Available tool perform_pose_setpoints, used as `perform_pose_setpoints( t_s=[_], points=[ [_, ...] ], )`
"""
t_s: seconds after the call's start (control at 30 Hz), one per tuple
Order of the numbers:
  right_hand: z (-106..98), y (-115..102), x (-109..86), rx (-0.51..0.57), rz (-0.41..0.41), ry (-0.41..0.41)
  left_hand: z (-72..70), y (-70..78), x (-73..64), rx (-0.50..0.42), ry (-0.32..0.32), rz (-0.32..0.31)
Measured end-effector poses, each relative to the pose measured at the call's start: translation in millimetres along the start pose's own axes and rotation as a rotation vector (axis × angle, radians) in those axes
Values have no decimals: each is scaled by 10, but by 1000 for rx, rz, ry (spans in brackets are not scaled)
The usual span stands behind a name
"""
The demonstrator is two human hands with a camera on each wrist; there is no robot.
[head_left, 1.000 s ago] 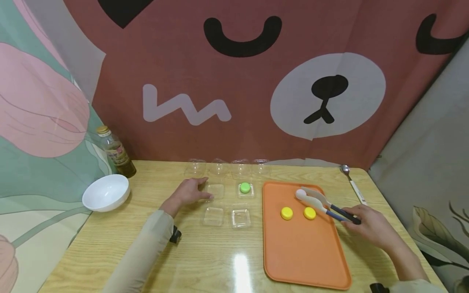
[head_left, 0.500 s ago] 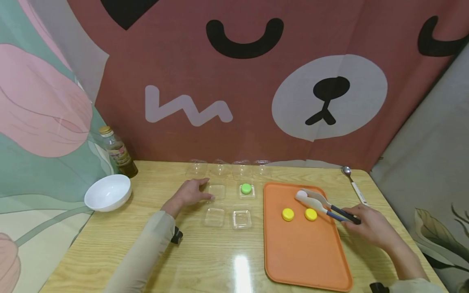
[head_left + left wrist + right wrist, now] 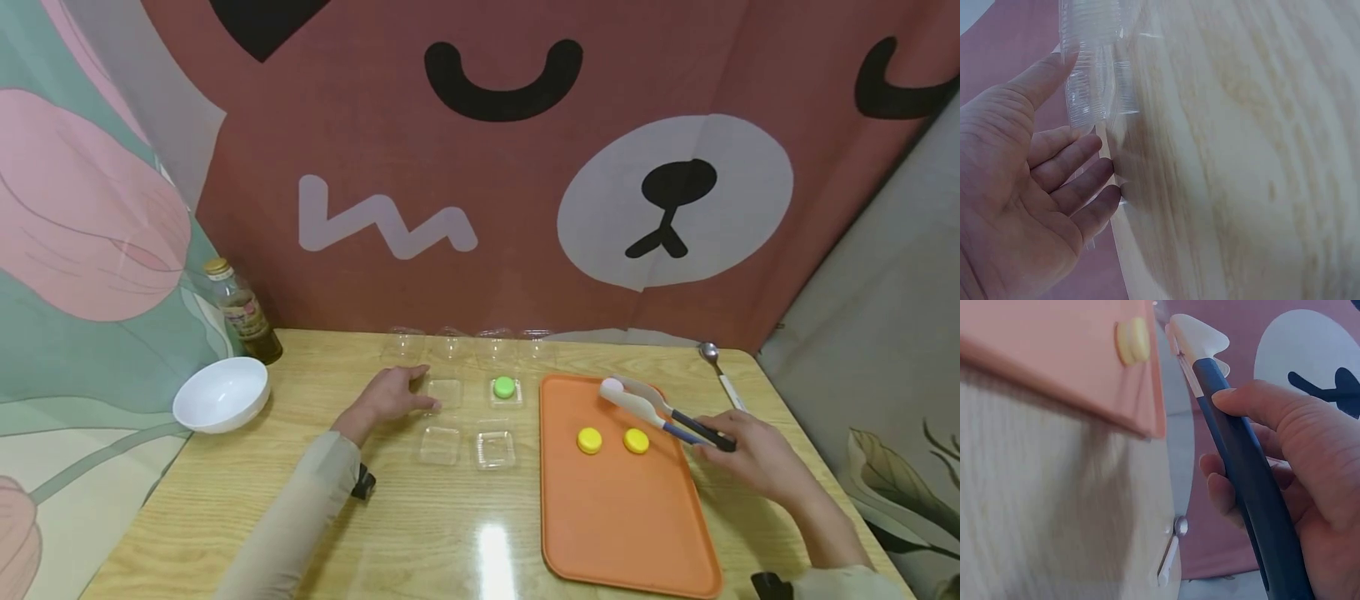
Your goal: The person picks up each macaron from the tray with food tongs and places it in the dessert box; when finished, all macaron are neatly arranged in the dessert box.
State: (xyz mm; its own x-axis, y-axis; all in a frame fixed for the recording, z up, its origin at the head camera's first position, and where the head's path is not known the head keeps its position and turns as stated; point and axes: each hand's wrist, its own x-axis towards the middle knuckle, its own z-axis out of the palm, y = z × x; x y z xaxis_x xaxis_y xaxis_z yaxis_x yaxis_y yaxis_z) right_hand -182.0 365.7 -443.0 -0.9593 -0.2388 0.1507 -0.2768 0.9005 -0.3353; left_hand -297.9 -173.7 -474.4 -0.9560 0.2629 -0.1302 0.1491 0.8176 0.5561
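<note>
My right hand [image 3: 757, 454] grips a pair of tongs [image 3: 667, 417] with pale heads and dark blue handles. Between the heads is a pale pink macaron-like piece [image 3: 612, 385], over the far part of the orange tray [image 3: 630, 517]. Two yellow macarons [image 3: 588, 441] lie on that tray. My left hand [image 3: 386, 396] lies with thumb and index spread at the left side of a clear plastic box base [image 3: 446, 392]; in the left wrist view the thumb tip touches the clear plastic [image 3: 1088, 94]. Beside that base, another clear base holds a green macaron [image 3: 504, 387].
Two more clear bases [image 3: 495, 450] sit nearer, and a row of clear domed lids [image 3: 495, 346] lines the table's back edge. At the left stand a white bowl [image 3: 221, 396] and a bottle [image 3: 243, 312]. A spoon [image 3: 722, 375] lies right of the tray.
The tongs, with the pink piece in them, have risen slightly and shifted a little left. My left hand has stayed in place by the clear base.
</note>
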Motion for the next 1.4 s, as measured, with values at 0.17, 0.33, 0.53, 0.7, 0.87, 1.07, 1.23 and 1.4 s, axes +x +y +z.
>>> perform_pose_setpoints(
  t_s=[0.17,0.33,0.53,0.7,0.87,1.07,1.23,1.4],
  points=[
    [-41,-116,67,35,-13,7,4,6,2,6,2,3],
    [-83,-189,125,56,-27,-3,11,3,6,0,-5,2],
    [-113,-273,208,63,-45,4,4,-1,2,-10,-4,-5],
    [-112,-375,285,80,-56,7,2,17,-5,-11,0,-7],
    [-108,-477,372,76,-92,27,16,24,-19,-11,6,-18],
    [-59,-592,486,84,-116,41,24,-12,-41,-16,18,-26],
    [-14,-698,579,90,-127,12,19,-13,-47,-15,20,-19],
    [4,-789,646,116,-122,-23,23,5,-38,-16,17,-4]
  ],
)
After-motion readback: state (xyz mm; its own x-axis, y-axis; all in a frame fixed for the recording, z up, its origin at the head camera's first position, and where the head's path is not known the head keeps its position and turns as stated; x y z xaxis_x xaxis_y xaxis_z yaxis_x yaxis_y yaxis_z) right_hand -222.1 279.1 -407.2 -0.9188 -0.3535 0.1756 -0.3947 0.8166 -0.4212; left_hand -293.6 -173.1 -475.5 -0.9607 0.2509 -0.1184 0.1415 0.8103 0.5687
